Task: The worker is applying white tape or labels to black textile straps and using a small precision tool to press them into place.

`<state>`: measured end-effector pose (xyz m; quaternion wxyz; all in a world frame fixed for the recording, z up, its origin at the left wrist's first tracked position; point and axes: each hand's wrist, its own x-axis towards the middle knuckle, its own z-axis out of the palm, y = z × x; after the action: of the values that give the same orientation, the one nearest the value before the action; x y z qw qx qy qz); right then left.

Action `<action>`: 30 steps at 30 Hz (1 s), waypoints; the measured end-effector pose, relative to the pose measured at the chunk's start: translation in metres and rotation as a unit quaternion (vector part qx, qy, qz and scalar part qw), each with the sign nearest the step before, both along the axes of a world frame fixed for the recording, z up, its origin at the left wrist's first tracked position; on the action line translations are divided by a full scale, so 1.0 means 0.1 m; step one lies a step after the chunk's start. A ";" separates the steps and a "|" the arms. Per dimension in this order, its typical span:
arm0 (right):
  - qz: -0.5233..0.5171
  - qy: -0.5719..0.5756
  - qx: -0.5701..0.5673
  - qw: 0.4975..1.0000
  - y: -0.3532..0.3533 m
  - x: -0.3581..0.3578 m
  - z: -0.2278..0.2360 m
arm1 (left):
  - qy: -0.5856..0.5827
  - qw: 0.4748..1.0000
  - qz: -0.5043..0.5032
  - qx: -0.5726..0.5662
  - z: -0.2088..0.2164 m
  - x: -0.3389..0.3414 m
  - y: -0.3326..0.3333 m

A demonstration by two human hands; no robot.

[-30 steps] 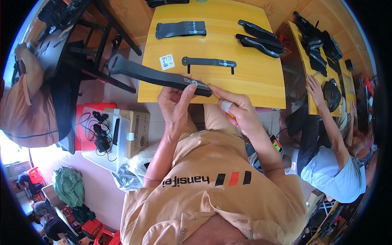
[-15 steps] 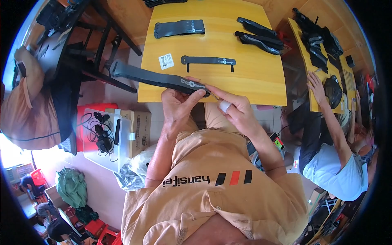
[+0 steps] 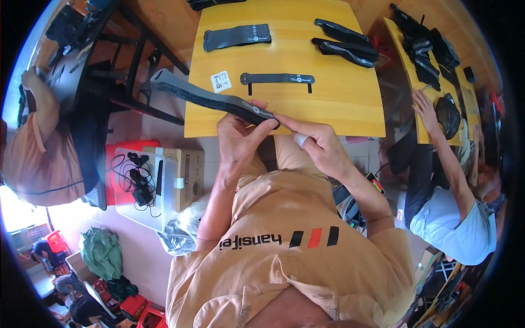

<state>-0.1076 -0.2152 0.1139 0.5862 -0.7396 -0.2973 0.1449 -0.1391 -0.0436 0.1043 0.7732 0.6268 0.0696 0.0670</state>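
Straps point(image 3: 212, 100) between left fingers point(image 3: 264, 129), right fingers point(image 3: 298, 124) at one end

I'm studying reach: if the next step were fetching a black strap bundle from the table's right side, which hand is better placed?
Likely the right hand: it is nearer the strap bundles and is only at the end of the strap stack, while the left hand grips that stack.
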 end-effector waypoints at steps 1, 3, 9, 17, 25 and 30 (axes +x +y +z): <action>0.011 0.034 -0.014 0.999 0.00 0.00 0.02 | 0.000 1.000 -0.001 0.001 -0.01 0.01 0.01; -0.001 0.071 0.002 0.998 0.02 -0.03 0.00 | -0.010 1.000 -0.014 0.010 -0.03 0.02 0.03; 0.017 0.349 0.123 0.929 -0.02 -0.02 0.04 | -0.004 0.999 -0.032 0.012 -0.01 0.03 0.04; 0.035 0.306 0.077 0.948 -0.02 0.00 -0.07 | -0.024 0.999 -0.032 0.029 -0.07 0.03 0.03; -0.012 0.181 0.005 0.983 0.01 -0.06 0.02 | -0.037 0.999 0.009 0.028 -0.08 0.02 -0.03; 0.030 0.299 0.088 0.950 -0.07 -0.04 -0.05 | -0.038 0.999 0.029 -0.008 -0.13 0.01 -0.06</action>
<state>-0.1120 -0.2219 0.1091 0.7064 -0.5988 -0.1420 0.3497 -0.1382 -0.0498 0.0909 0.7781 0.6152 0.0589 0.1120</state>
